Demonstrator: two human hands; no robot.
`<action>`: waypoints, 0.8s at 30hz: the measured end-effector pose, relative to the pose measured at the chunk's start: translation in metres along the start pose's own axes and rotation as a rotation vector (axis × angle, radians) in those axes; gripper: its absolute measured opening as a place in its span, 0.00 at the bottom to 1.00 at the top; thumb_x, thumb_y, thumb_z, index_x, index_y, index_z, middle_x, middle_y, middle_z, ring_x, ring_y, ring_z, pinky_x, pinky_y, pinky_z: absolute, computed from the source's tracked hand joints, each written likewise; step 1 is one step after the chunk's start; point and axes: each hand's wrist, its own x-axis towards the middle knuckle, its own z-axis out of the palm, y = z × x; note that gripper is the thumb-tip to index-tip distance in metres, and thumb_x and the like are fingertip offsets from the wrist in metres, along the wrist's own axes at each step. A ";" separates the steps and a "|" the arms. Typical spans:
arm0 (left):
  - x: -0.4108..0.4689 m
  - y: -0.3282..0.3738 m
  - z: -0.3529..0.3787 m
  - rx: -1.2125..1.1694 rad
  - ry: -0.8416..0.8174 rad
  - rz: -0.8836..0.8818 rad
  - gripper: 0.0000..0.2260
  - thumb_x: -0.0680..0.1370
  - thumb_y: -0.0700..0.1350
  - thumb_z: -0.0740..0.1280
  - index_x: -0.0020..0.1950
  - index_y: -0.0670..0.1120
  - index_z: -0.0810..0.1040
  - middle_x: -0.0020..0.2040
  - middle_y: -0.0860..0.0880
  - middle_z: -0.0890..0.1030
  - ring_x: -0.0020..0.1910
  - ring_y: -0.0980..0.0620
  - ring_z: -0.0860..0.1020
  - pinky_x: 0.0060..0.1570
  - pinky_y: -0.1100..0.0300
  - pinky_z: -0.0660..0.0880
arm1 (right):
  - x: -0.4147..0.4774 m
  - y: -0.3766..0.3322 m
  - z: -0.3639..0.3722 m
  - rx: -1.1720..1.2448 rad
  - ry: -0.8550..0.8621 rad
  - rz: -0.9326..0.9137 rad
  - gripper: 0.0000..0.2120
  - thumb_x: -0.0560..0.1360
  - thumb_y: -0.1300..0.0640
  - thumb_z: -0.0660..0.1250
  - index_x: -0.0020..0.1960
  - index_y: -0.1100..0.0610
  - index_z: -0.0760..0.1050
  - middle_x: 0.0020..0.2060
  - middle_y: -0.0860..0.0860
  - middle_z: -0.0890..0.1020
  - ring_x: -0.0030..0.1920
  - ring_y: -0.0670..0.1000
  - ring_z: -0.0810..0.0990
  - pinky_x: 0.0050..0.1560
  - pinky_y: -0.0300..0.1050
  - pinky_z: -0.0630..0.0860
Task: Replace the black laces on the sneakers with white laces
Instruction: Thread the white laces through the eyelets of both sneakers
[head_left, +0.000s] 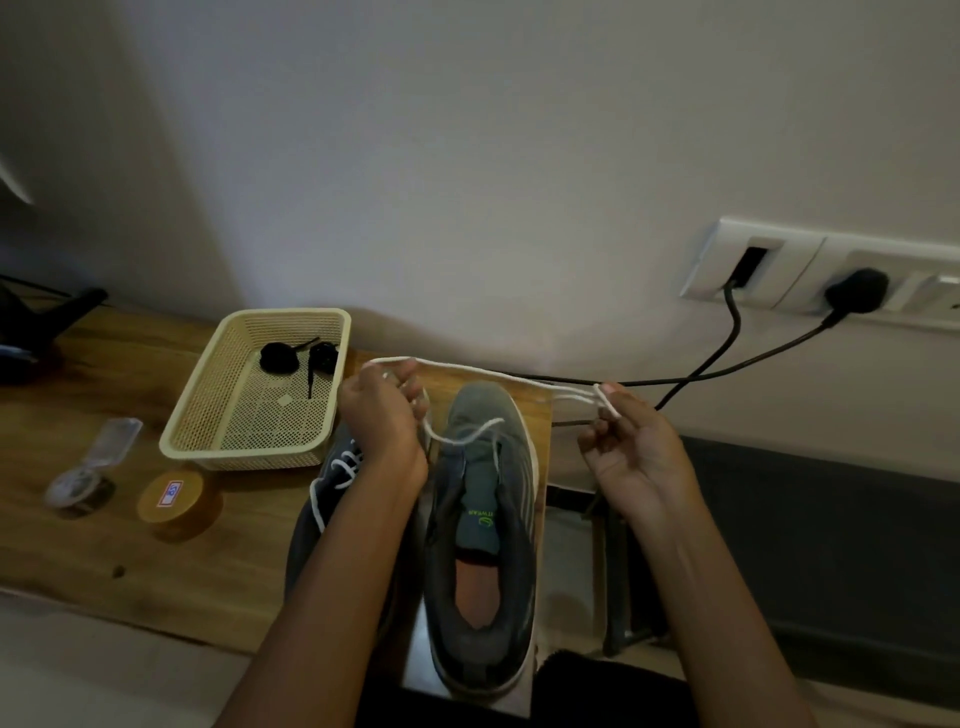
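A pale wall (467, 156) rises behind a wooden bench (104, 545), and the person leans over the bench's right end. Two grey sneakers stand there side by side with their toes pointing to the wall. The right sneaker (478, 410) is in plain sight, its tongue open. The left sneaker (311, 530) is half hidden under the left forearm and already carries white lacing. Just left of the shoes sits a cream mesh basket (249, 457), touching or nearly touching the left sneaker. A white socket panel (779, 260) on the wall holds a black plug (857, 288), and dark cables (727, 358) trail down from it behind the bench. The hands are held well apart above the toe of the right sneaker. The left hand (382, 415) is closed round one end of the white lace (493, 372), and the right hand (639, 452) pinches the other end in its fingertips. The lace is stretched between them, and a slack loop drops from the left hand onto the front of the right sneaker. A yellow-lidded jar (174, 501) and a small clear container (78, 486) with its lid flipped open stand near the front left of the basket. The black laces (280, 357) lie bundled at the far end of the basket.
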 end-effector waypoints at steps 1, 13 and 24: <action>0.003 0.000 -0.002 0.030 0.023 0.007 0.12 0.81 0.39 0.52 0.39 0.46 0.68 0.38 0.49 0.77 0.32 0.55 0.73 0.27 0.65 0.68 | 0.000 -0.001 -0.002 0.009 0.019 -0.004 0.04 0.73 0.66 0.65 0.42 0.59 0.75 0.35 0.52 0.75 0.31 0.45 0.69 0.27 0.34 0.70; 0.020 0.014 -0.015 -0.057 0.206 0.220 0.07 0.77 0.39 0.59 0.41 0.43 0.74 0.37 0.49 0.76 0.33 0.55 0.76 0.29 0.64 0.68 | 0.008 -0.012 -0.022 -0.109 0.442 -0.218 0.10 0.73 0.71 0.60 0.45 0.60 0.77 0.35 0.52 0.76 0.31 0.45 0.72 0.33 0.37 0.69; -0.032 0.001 0.005 0.478 -0.689 0.311 0.12 0.79 0.37 0.60 0.54 0.46 0.82 0.52 0.52 0.84 0.54 0.58 0.80 0.55 0.65 0.75 | -0.013 0.015 0.014 -0.579 -0.231 -0.283 0.10 0.76 0.68 0.62 0.48 0.58 0.79 0.45 0.54 0.83 0.35 0.50 0.81 0.36 0.41 0.78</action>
